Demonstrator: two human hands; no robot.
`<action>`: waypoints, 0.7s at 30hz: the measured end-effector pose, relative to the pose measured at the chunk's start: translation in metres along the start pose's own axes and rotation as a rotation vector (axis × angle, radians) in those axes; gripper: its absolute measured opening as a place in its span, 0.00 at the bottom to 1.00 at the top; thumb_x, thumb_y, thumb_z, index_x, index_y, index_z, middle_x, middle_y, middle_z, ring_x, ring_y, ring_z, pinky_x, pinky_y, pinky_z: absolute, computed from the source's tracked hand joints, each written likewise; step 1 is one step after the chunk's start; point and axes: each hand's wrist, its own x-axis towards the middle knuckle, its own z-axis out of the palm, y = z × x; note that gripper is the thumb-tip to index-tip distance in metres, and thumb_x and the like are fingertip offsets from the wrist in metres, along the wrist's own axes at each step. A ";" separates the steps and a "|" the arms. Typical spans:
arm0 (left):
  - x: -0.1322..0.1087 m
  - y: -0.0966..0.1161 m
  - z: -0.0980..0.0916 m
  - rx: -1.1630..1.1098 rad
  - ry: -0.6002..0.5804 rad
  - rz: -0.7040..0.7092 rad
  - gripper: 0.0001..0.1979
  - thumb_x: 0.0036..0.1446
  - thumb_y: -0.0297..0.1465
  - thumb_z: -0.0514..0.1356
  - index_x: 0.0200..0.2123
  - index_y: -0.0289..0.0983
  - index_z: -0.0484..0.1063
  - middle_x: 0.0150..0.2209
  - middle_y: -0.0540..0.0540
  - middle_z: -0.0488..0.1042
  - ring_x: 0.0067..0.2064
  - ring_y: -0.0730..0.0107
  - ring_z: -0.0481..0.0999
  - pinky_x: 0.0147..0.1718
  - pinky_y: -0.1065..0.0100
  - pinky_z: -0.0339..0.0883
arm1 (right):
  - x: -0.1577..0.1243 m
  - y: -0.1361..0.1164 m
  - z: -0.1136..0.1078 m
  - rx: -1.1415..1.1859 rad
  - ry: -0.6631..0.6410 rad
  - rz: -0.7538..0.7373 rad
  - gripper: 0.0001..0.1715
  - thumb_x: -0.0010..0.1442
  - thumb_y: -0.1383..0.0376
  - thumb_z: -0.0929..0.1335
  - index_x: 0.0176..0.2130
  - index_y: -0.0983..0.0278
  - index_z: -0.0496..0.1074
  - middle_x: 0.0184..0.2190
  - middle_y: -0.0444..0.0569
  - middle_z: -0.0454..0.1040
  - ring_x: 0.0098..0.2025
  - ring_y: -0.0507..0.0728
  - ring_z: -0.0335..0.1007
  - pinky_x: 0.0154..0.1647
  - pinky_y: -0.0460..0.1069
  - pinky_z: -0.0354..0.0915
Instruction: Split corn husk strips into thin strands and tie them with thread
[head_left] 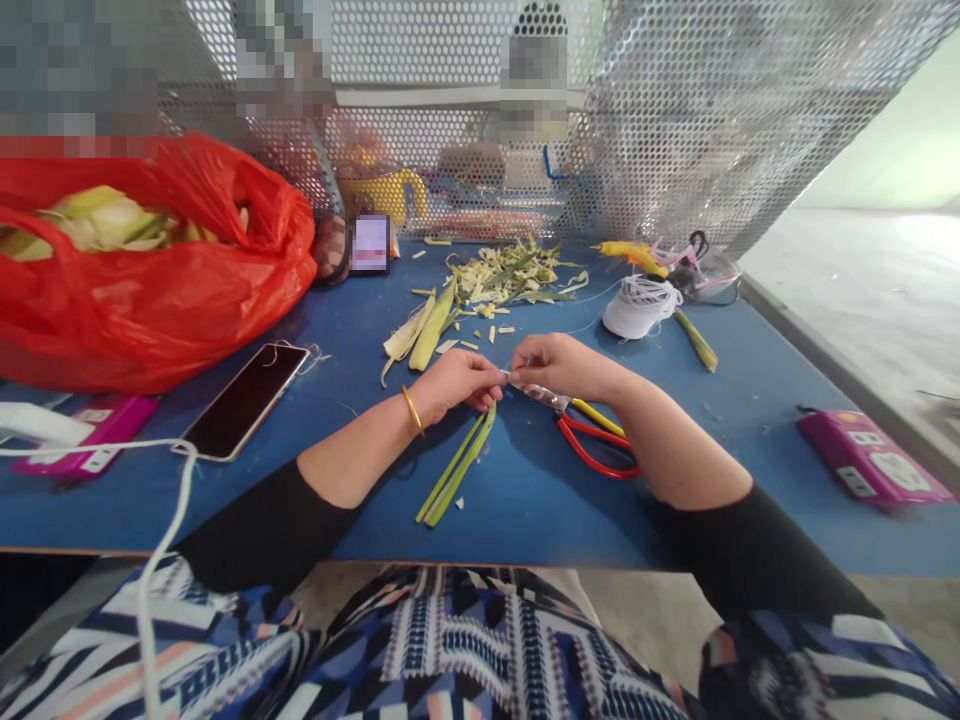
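Observation:
My left hand [466, 382], with a gold bangle at its wrist, pinches the top of a bundle of green husk strips [459, 472] that hangs toward the table's front. Close against its fingertips, my right hand [551, 365] is closed in a pinch; what lies between its fingers is too small to make out. Under my right hand lie scissors [598, 446] with red and yellow handles, blades toward the left hand. Beyond the hands are a larger folded husk piece [433, 328] and a heap of husk scraps [514, 272].
A red plastic bag [255, 290] of husks fills the left, near a phone [244, 402]. At the right are a spool of white thread [639, 308], an orange-yellow tool [634, 256], a cut stalk [697, 340] and a purple packet [874, 455]. Perforated metal mesh [465, 110] borders the back.

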 end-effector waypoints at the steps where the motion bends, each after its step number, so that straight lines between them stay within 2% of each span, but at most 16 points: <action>1: -0.001 0.000 0.001 0.006 0.018 0.000 0.18 0.63 0.19 0.61 0.20 0.33 0.71 0.17 0.51 0.73 0.17 0.80 0.69 0.21 0.76 0.66 | -0.001 -0.002 0.000 -0.005 0.003 0.005 0.07 0.56 0.66 0.69 0.26 0.63 0.72 0.21 0.41 0.73 0.24 0.51 0.69 0.28 0.46 0.63; 5: -0.005 0.002 0.005 0.062 0.053 0.007 0.19 0.62 0.18 0.62 0.18 0.33 0.72 0.16 0.52 0.73 0.17 0.81 0.69 0.21 0.76 0.65 | -0.003 -0.010 -0.001 0.017 0.003 0.023 0.09 0.56 0.65 0.69 0.25 0.62 0.70 0.17 0.37 0.68 0.20 0.50 0.66 0.26 0.46 0.60; 8: -0.006 0.003 0.004 0.088 0.024 0.013 0.17 0.63 0.20 0.62 0.20 0.33 0.74 0.16 0.52 0.72 0.18 0.81 0.69 0.22 0.76 0.66 | -0.003 -0.015 0.004 0.038 0.067 0.055 0.10 0.56 0.68 0.69 0.23 0.63 0.70 0.15 0.36 0.67 0.18 0.48 0.64 0.25 0.45 0.58; 11: -0.004 0.002 0.000 0.076 -0.034 0.007 0.16 0.64 0.19 0.60 0.23 0.33 0.77 0.18 0.51 0.74 0.19 0.80 0.71 0.24 0.76 0.68 | -0.001 -0.017 0.012 0.104 0.143 0.172 0.13 0.57 0.72 0.68 0.22 0.63 0.70 0.13 0.37 0.66 0.16 0.48 0.61 0.22 0.45 0.57; 14: -0.002 0.000 -0.002 0.068 -0.066 0.000 0.15 0.62 0.16 0.60 0.24 0.33 0.78 0.19 0.51 0.75 0.20 0.79 0.72 0.26 0.75 0.69 | 0.002 -0.017 0.020 0.223 0.169 0.292 0.17 0.61 0.71 0.68 0.21 0.63 0.69 0.11 0.38 0.64 0.14 0.48 0.57 0.18 0.44 0.56; 16: -0.001 0.000 -0.003 0.072 -0.072 0.002 0.15 0.60 0.15 0.62 0.23 0.32 0.77 0.19 0.51 0.76 0.21 0.79 0.72 0.27 0.75 0.70 | 0.004 -0.018 0.023 0.312 0.178 0.315 0.19 0.61 0.70 0.69 0.19 0.63 0.68 0.11 0.39 0.64 0.14 0.47 0.57 0.17 0.44 0.55; 19: -0.001 0.000 -0.003 0.075 -0.054 0.010 0.14 0.60 0.16 0.63 0.22 0.32 0.76 0.19 0.51 0.75 0.20 0.80 0.72 0.26 0.76 0.69 | 0.004 -0.020 0.020 0.407 0.239 0.269 0.12 0.58 0.71 0.70 0.24 0.65 0.73 0.17 0.41 0.71 0.18 0.48 0.64 0.20 0.43 0.58; 21: -0.002 0.001 -0.003 0.054 -0.039 0.004 0.15 0.61 0.17 0.63 0.23 0.32 0.76 0.18 0.51 0.74 0.20 0.80 0.71 0.25 0.76 0.69 | 0.002 -0.019 0.015 0.338 0.308 0.209 0.07 0.57 0.71 0.70 0.28 0.65 0.76 0.20 0.41 0.74 0.20 0.48 0.66 0.23 0.44 0.60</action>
